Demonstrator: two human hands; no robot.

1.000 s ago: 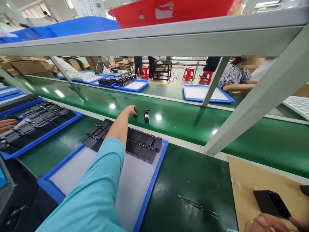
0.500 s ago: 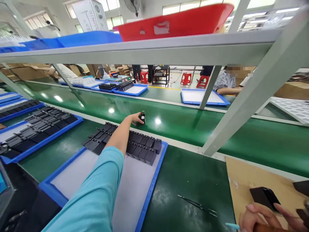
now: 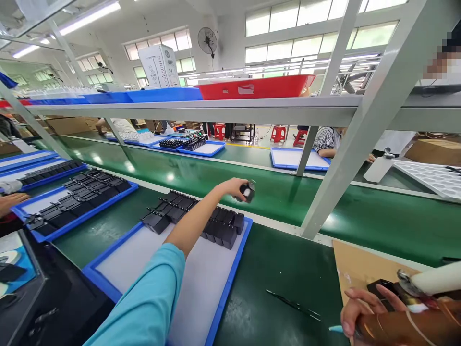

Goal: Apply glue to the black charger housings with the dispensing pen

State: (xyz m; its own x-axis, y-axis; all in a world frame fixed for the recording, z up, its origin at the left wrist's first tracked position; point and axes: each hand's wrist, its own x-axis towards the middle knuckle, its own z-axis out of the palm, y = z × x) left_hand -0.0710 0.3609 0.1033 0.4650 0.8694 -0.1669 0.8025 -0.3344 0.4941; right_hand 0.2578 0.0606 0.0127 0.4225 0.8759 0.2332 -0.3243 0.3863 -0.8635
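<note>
The small black boxy item point(image 3: 249, 193), part-covered by the bare left hand point(image 3: 232, 187), is too blurred for me to identify; teal fabric sleeve point(image 3: 146, 298) cut off below.

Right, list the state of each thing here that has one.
Left hand: closed around black unit
Black unit: gripped, blurred
Near tray: part-filled with black blocks
Tray at left: part-filled
Tweezers: lying on green table
White carton: upright
Ceiling light: lit
Wall fan: running or not, unclear
</note>
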